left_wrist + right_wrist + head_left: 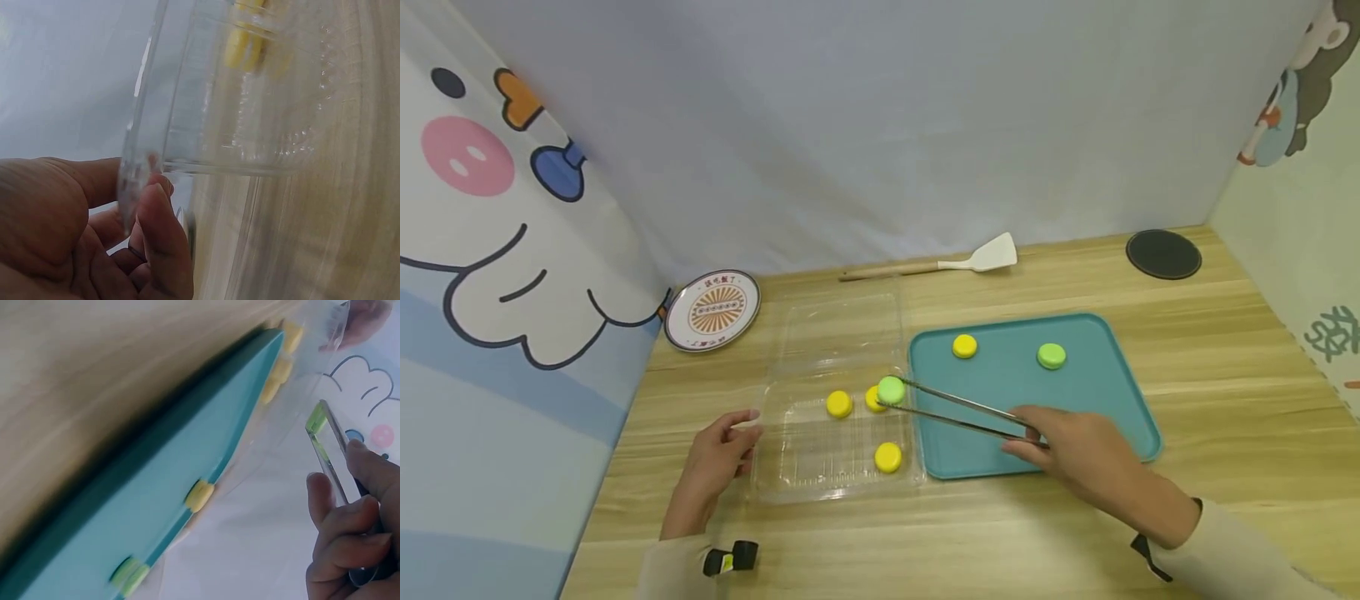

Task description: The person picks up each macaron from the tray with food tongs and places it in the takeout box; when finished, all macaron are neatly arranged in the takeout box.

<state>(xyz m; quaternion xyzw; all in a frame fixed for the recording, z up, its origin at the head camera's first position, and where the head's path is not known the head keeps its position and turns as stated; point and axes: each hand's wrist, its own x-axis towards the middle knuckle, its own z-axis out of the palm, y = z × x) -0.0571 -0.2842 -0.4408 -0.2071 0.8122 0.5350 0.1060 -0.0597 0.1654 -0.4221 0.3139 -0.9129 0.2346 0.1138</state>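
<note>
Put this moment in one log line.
Right hand: grips tongs pinching green macaron over clear container; left hand: pinches container's rim; container: three yellow macarons; teal tray: yellow macaron, green one

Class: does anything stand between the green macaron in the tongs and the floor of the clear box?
Possibly a yellow macaron: in the head view, the held green macaron partly overlaps it. The lid lies open behind the box, out of the way.

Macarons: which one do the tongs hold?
The green macaron between the tips of the tongs, over the clear plastic container. The other green macaron lies on the teal tray; the yellow macarons are not gripped.
</note>
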